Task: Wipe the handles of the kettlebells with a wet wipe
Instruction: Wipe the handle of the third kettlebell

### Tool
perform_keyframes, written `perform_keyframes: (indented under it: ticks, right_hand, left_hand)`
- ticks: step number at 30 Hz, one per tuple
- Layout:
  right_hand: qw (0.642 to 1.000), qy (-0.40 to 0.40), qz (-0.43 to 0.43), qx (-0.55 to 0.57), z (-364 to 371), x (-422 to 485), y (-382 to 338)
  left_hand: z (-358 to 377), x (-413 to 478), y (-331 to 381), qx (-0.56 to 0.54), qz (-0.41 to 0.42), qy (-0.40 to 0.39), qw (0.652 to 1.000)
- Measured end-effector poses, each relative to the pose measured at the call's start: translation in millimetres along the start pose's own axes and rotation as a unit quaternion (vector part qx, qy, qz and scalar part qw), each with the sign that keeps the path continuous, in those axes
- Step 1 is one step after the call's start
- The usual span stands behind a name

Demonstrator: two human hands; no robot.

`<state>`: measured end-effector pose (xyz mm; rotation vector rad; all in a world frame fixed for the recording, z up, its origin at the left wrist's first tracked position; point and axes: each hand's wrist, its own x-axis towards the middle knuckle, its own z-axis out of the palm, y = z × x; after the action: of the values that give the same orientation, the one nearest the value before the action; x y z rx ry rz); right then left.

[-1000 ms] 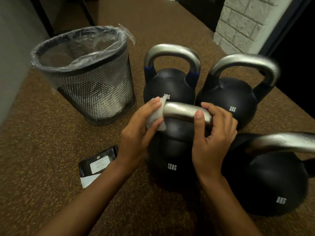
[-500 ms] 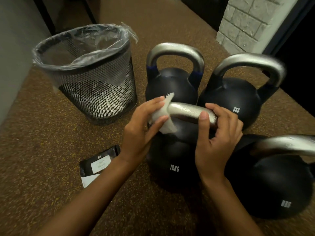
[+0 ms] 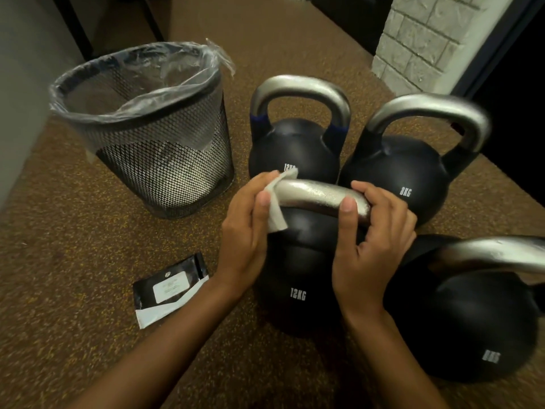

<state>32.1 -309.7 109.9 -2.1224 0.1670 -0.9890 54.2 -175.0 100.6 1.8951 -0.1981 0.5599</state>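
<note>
Toward the middle of the floor (image 3: 73, 246), the left hand (image 3: 244, 231) pinches the wet wipe (image 3: 275, 208) round the handle (image 3: 315, 196) of the near kettlebell (image 3: 295, 278), the right hand (image 3: 371, 231) grips its other end; wiping seems underway, next a sweep along it.

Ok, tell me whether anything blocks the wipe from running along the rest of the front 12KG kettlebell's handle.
The wet wipe in the left hand sits at the left end of the handle. The middle stretch is bare. The right hand grips the right end, covering that part, so it stands in the way there.
</note>
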Motion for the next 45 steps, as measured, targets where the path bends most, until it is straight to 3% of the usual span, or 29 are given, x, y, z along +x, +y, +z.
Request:
perform_keyframes:
  ticks: [3, 5, 9, 13, 18, 25, 28, 30, 33, 38, 40, 43, 45]
  right_hand:
    - [1.0, -0.002, -0.002, 0.004, -1, 0, 0]
    - [1.0, -0.001, -0.002, 0.003, -1, 0, 0]
    - [1.0, -0.002, -0.002, 0.001, -1, 0, 0]
    - [1.0, -0.011, -0.007, 0.004, -2, 0, 2]
    - [1.0, -0.013, -0.002, 0.004, -2, 0, 1]
    - [1.0, -0.016, -0.007, 0.004, -3, 0, 2]
    - [1.0, -0.021, -0.011, 0.003, -3, 1, 3]
    - [1.0, -0.025, -0.013, 0.003, -4, 1, 4]
    - [1.0, -0.027, -0.014, 0.003, -5, 1, 4]
    - [1.0, -0.022, -0.018, 0.0, -4, 1, 5]
    - [1.0, -0.021, -0.021, -0.003, -4, 1, 5]
    - [1.0, -0.021, -0.02, -0.007, -3, 1, 5]
    - [1.0, -0.02, -0.018, -0.004, -3, 1, 5]
  left_hand:
    - [-4, 8, -2, -0.017, -0.116, 0.005, 0.993]
    - [-4, 17, 3, -0.021, -0.132, -0.007, 0.991]
    - [0, 24, 19, 0.005, -0.044, -0.06, 0.997]
    - [2, 8, 11, 0.018, 0.032, -0.039, 0.999]
    - [3, 18, 9, -0.035, -0.107, -0.012, 0.994]
    - [-4, 30, 20, 0.07, 0.009, -0.116, 0.991]
    - [-13, 46, 21, 0.015, -0.091, -0.178, 0.98]
    - [-16, 57, 24, 0.034, -0.152, -0.232, 0.96]
    - [-14, 65, 32, 0.078, -0.148, -0.27, 0.948]
    - [-10, 52, 44, 0.182, 0.045, -0.248, 0.95]
    - [-12, 42, 37, 0.152, 0.039, -0.214, 0.964]
    - [-14, 39, 24, 0.062, -0.059, -0.16, 0.983]
    - [-11, 45, 25, 0.084, -0.087, -0.163, 0.979]
